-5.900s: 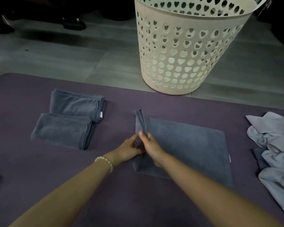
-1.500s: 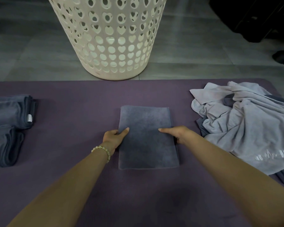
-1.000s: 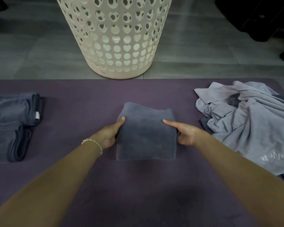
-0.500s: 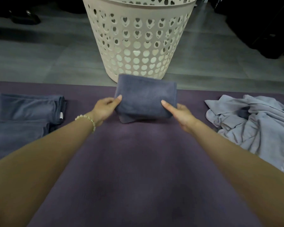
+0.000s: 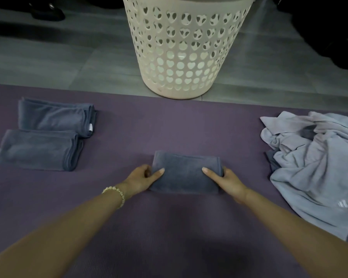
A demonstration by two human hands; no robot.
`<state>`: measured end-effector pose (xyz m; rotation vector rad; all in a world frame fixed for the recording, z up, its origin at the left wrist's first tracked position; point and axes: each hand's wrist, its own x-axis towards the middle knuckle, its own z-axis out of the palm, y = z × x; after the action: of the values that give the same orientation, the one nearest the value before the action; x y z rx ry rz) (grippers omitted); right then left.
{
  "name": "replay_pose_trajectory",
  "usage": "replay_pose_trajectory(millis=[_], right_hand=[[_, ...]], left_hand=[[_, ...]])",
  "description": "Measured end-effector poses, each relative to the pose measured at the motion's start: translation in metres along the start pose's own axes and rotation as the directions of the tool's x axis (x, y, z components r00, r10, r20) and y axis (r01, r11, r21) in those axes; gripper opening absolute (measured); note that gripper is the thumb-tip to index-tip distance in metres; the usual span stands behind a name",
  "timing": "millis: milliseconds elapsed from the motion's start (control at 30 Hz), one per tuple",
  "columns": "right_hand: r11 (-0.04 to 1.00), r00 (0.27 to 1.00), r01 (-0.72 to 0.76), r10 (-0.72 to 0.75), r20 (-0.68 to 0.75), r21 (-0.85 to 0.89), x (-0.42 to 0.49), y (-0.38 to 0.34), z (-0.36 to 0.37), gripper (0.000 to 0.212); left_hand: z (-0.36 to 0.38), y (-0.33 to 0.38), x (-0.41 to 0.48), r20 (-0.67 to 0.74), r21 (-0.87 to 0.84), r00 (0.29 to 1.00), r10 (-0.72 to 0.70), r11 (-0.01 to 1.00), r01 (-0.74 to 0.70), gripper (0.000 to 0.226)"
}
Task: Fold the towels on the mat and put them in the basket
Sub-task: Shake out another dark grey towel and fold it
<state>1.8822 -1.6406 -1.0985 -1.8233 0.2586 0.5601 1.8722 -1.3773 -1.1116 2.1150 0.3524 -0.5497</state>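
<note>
Towel (image 5: 186, 173) now halved again, lower centre. Left hand (image 5: 143, 179) and right hand (image 5: 227, 181) pinch its ends, thumbs on top. Likely ready for basket (image 5: 187, 57).

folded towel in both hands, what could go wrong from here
1. The left hand and right hand pinch only the side edges of the folded towel, so its layers may sag open when it is lifted.
2. The basket is tall and stands beyond the edge of the mat, so a drop from its rim could undo the fold.
</note>
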Motion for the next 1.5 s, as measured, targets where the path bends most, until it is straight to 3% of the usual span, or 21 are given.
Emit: replay_pose_trajectory(millis=[100, 167, 267, 400, 500, 567, 600, 667, 733, 767, 833, 900, 967, 1000, 1067, 1167, 1333, 1433, 1500], right_hand=[[0.994, 0.993, 0.052, -0.041, -0.114, 0.098, 0.007, -0.006, 0.009, 0.031], [0.982, 0.979, 0.114, -0.085, -0.187, 0.153, 0.01, -0.006, 0.014, 0.02], [0.971, 0.973, 0.136, -0.094, -0.21, 0.196, 0.012, -0.006, 0.014, 0.01], [0.991, 0.976, -0.017, 0.046, -0.214, 0.136, 0.022, 0.004, 0.015, 0.019], [0.993, 0.949, -0.09, 0.11, -0.297, 0.081, 0.031, 0.009, 0.019, 0.025], [0.994, 0.938, -0.09, 0.106, -0.331, 0.062, 0.035, 0.009, 0.021, 0.025], [0.994, 0.935, -0.089, 0.104, -0.34, 0.06, 0.036, 0.008, 0.021, 0.025], [0.993, 0.933, -0.091, 0.11, -0.344, 0.073, 0.036, 0.006, 0.021, 0.025], [0.991, 0.929, -0.096, 0.124, -0.348, 0.094, 0.036, 0.005, 0.021, 0.024], [0.991, 0.925, -0.102, 0.125, -0.36, 0.081, 0.035, 0.004, 0.023, 0.026], [0.991, 0.894, -0.091, 0.039, -0.447, -0.095, 0.031, 0.002, 0.027, 0.029], [0.902, 0.814, 0.041, -0.28, -0.509, -0.431, 0.028, 0.003, 0.033, 0.037], [0.692, 0.743, 0.196, -0.567, -0.355, -0.695, 0.025, 0.003, 0.041, 0.043], [0.586, 0.738, 0.245, -0.629, -0.243, -0.772, 0.027, 0.005, 0.044, 0.043], [0.458, 0.806, 0.278, -0.589, -0.054, -0.844, 0.03, 0.011, 0.047, 0.055], [0.514, 0.9, 0.239, -0.435, -0.01, -0.824, 0.038, 0.026, 0.042, 0.07], [0.628, 0.883, 0.253, -0.461, -0.09, -0.736, 0.046, 0.034, 0.04, 0.081], [0.716, 0.917, 0.21, -0.381, -0.121, -0.666, 0.045, 0.03, 0.035, 0.09], [0.752, 0.93, 0.18, -0.34, -0.139, -0.634, 0.043, 0.026, 0.035, 0.08]], left_hand=[[0.002, 0.019, 0.006, -0.107, -0.101, 0.989, 0.105, 0.988, -0.116, 0.031], [0.006, 0.025, 0.011, -0.136, -0.154, 0.984, 0.117, 0.979, -0.138, 0.033], [0.013, 0.024, 0.019, -0.157, -0.266, 0.987, 0.031, 0.961, -0.073, 0.033], [0.019, 0.021, 0.034, -0.109, -0.265, 0.988, -0.109, 0.961, 0.077, 0.043], [0.021, 0.028, 0.041, -0.141, -0.125, 0.982, -0.128, 0.986, 0.11, 0.048], [0.024, 0.034, 0.04, -0.262, 0.069, 0.963, -0.058, 0.995, 0.078, 0.041], [0.026, 0.036, 0.037, -0.342, 0.189, 0.939, 0.023, 0.981, 0.045, 0.037], [0.031, 0.036, 0.029, -0.432, 0.412, 0.841, 0.325, 0.901, -0.137, 0.033], [0.037, 0.031, 0.024, -0.28, 0.575, 0.763, 0.583, 0.738, -0.353, 0.044], [0.04, 0.027, 0.023, -0.15, 0.625, 0.768, 0.622, 0.662, -0.414, 0.054], [0.046, 0.019, 0.021, 0.01, 0.687, 0.834, 0.552, 0.602, -0.406, 0.071], [0.051, 0.014, 0.024, -0.014, 0.7, 0.882, 0.471, 0.634, -0.327, 0.077], [0.056, 0.013, 0.027, -0.049, 0.702, 0.897, 0.44, 0.654, -0.282, 0.078], [0.058, 0.013, 0.028, -0.057, 0.697, 0.901, 0.429, 0.664, -0.272, 0.078], [0.06, 0.013, 0.032, -0.083, 0.681, 0.902, 0.424, 0.685, -0.26, 0.077], [0.061, 0.013, 0.034, -0.126, 0.641, 0.889, 0.441, 0.72, -0.266, 0.074], [0.061, 0.012, 0.04, -0.163, 0.524, 0.904, 0.396, 0.811, -0.26, 0.069], [0.059, 0.013, 0.045, -0.217, 0.413, 0.923, 0.319, 0.887, -0.209, 0.048], [0.057, 0.017, 0.046, -0.264, 0.322, 0.932, 0.247, 0.934, -0.157, 0.037]])
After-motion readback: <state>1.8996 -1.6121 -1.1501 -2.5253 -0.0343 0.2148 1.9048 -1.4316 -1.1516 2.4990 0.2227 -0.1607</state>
